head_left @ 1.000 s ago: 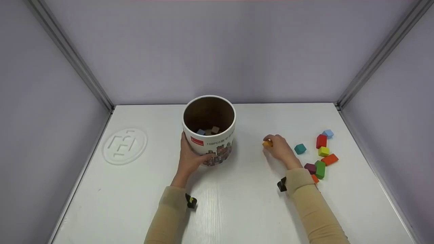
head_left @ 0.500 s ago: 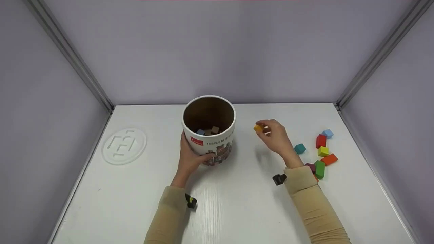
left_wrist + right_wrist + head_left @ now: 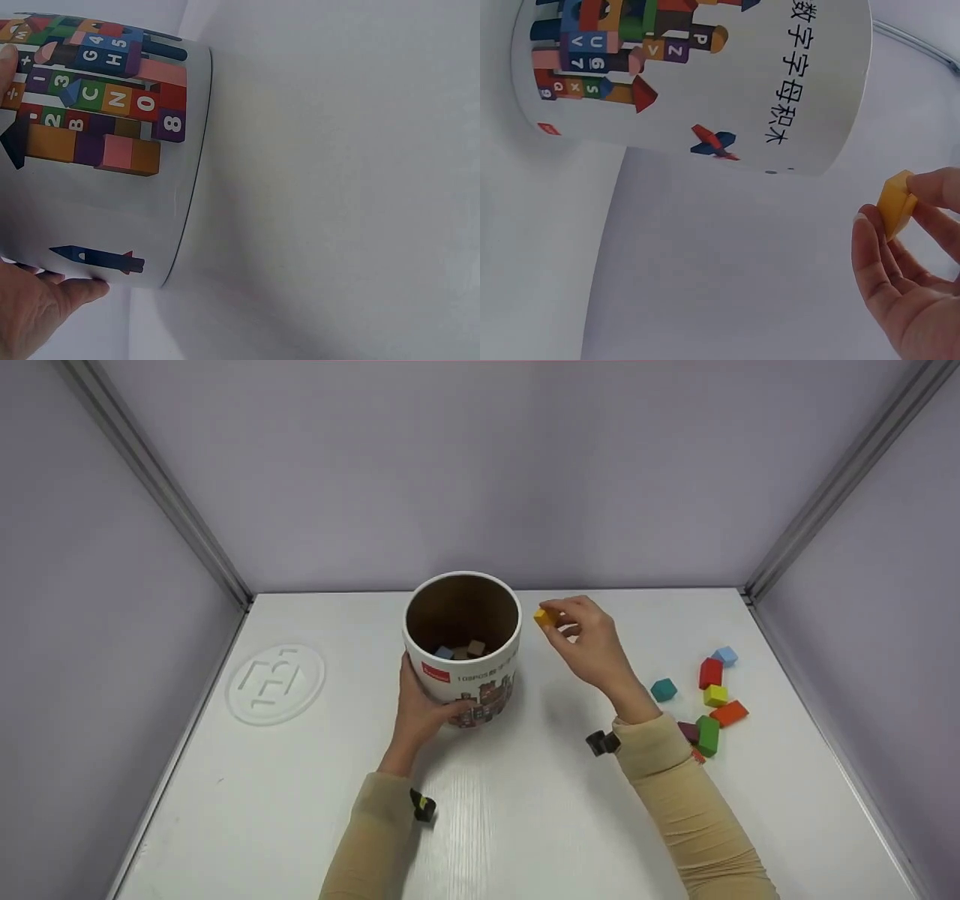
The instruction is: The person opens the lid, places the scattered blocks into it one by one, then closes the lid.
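A white printed bucket (image 3: 480,679) stands at the back middle of the table with its mouth tilted toward the head camera. My left hand (image 3: 421,712) grips its lower left side, thumb across the front; the left wrist view shows fingertips on the bucket's printed wall (image 3: 90,202). Between thumb and fingers of my right hand (image 3: 589,641) is a yellow-orange block (image 3: 545,617), just right of the bucket's rim. In the right wrist view the same block (image 3: 897,204) is pinched at the fingertips, apart from the bucket. A bluish block (image 3: 444,652) and a wooden-coloured block (image 3: 476,648) lie inside the bucket.
To the right lie a teal block (image 3: 664,690), a red block (image 3: 711,673), a light blue block (image 3: 726,656), a yellow block (image 3: 716,695), a green block (image 3: 707,736) and several others. A round embossed mark (image 3: 275,684) is at left. Grey walls (image 3: 480,472) enclose the table.
My right hand has lifted the yellow-orange block from near the table and carried it up and left toward the bucket's rim. The left hand and bucket have stayed in place.
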`<state>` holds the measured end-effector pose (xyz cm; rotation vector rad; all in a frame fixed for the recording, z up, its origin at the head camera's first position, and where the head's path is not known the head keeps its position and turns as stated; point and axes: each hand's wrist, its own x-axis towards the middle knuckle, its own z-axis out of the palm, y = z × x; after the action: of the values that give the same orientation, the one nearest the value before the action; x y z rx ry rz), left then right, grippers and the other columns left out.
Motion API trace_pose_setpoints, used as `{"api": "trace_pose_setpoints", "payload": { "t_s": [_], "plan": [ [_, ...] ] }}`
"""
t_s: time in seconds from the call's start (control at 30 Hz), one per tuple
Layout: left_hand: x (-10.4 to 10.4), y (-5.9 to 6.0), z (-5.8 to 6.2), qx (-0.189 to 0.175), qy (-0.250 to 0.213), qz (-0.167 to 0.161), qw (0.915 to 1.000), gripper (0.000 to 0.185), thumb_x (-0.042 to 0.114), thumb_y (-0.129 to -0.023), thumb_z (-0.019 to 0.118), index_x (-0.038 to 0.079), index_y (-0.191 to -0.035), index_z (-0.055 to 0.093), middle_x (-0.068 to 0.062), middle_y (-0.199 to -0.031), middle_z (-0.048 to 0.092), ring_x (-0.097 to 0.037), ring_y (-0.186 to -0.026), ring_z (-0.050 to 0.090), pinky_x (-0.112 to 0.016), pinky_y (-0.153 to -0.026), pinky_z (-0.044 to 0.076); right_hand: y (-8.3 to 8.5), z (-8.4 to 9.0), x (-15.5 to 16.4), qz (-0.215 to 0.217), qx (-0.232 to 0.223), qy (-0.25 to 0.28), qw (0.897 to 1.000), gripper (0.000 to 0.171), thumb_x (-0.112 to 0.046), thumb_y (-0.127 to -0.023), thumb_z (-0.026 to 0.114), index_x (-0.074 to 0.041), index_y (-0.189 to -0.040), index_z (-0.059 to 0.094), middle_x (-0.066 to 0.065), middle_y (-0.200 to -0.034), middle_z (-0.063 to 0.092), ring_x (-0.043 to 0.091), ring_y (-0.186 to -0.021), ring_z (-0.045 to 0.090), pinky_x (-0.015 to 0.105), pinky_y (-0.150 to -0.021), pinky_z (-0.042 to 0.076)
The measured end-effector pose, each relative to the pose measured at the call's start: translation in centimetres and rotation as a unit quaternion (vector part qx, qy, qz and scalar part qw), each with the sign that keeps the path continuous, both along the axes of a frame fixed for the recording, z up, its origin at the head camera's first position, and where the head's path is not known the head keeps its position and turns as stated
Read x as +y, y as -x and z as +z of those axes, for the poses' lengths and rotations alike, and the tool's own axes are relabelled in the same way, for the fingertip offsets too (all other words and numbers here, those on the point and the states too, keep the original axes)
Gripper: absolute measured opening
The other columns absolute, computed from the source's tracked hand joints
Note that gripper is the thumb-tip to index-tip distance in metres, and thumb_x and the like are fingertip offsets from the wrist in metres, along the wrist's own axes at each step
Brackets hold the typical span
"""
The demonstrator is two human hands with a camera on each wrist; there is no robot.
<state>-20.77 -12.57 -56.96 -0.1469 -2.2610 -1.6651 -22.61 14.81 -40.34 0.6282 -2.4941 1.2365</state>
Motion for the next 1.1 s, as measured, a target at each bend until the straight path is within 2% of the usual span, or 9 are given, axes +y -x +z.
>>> {"api": "trace_pose_setpoints", "payload": {
  "t_s": [0.13,0.27,0.33,0.57,0.77,0.93,1.1],
  "plan": [
    [0.3,-0.3,0.5,0.0,-0.006,-0.001,1.0,0.135,0.028,-0.055,0.098,0.015,-0.157,0.01,-0.005,-0.15,0.031,-0.021,-0.137,0.032,-0.044,-0.117,0.023,0.1,0.3,-1.1,0.02,0.016,-0.008,1.0,0.029,-0.006,-0.093,0.067,-0.006,-0.122,0.067,0.007,-0.111,0.059,0.016,-0.097,0.064,0.028,-0.081,0.057],
    [0.6,-1.4,2.5,0.0,-0.019,-0.01,0.9998,0.131,0.019,-0.058,0.097,0.008,-0.156,0.01,-0.01,-0.149,0.032,-0.027,-0.136,0.033,-0.046,-0.116,0.024,0.3,0.2,-2.2,0.042,0.035,-0.019,0.998,0.028,-0.005,-0.093,0.067,-0.005,-0.121,0.067,0.009,-0.111,0.058,0.017,-0.096,0.063,0.03,-0.078,0.057],
    [0.7,-1.5,2.8,-0.004,-0.019,-0.012,0.9997,0.13,0.02,-0.06,0.097,0.008,-0.156,0.01,-0.009,-0.149,0.033,-0.026,-0.136,0.034,-0.046,-0.116,0.024,0.4,0.2,-2.7,0.052,0.043,-0.024,0.997,0.029,-0.004,-0.093,0.067,-0.004,-0.121,0.067,0.01,-0.11,0.058,0.018,-0.095,0.063,0.03,-0.077,0.057],
    [0.2,-0.2,0.4,-0.006,-0.004,-0.003,1.0,0.136,0.042,-0.056,0.096,0.015,-0.157,0.009,-0.01,-0.151,0.032,-0.017,-0.136,0.033,-0.041,-0.117,0.024,0.7,0.0,-3.8,0.063,0.044,-0.053,0.996,0.03,-0.004,-0.093,0.066,-0.005,-0.123,0.067,0.011,-0.112,0.057,0.019,-0.097,0.062,0.029,-0.079,0.056],
    [0.1,-0.3,0.3,-0.01,-0.007,-0.002,0.9999,0.136,0.046,-0.055,0.095,0.026,-0.157,0.007,-0.011,-0.152,0.03,-0.015,-0.136,0.031,-0.04,-0.117,0.024,0.9,-0.3,-4.3,0.062,0.045,-0.073,0.994,0.032,-0.003,-0.094,0.065,-0.006,-0.126,0.065,0.011,-0.117,0.056,0.02,-0.098,0.059,0.031,-0.081,0.055],
    [0.1,-0.3,0.3,-0.006,-0.008,-0.002,0.9999,0.135,0.045,-0.055,0.096,0.026,-0.156,0.009,-0.008,-0.152,0.031,-0.015,-0.136,0.031,-0.041,-0.117,0.024,0.9,-0.6,-4.3,0.075,0.058,-0.066,0.993,0.039,-0.004,-0.094,0.065,-0.006,-0.133,0.061,0.011,-0.125,0.055,0.021,-0.1,0.06,0.035,-0.084,0.055],
    [0.2,-0.4,0.3,-0.004,-0.002,-0.003,1.0,0.135,0.045,-0.055,0.095,0.026,-0.156,0.008,-0.009,-0.152,0.03,-0.014,-0.137,0.03,-0.041,-0.117,0.023,0.6,-0.9,-3.6,0.069,0.066,-0.058,0.994,0.043,-0.006,-0.093,0.068,-0.007,-0.135,0.06,0.013,-0.132,0.053,0.021,-0.109,0.057,0.034,-0.088,0.054]
  ]
}}
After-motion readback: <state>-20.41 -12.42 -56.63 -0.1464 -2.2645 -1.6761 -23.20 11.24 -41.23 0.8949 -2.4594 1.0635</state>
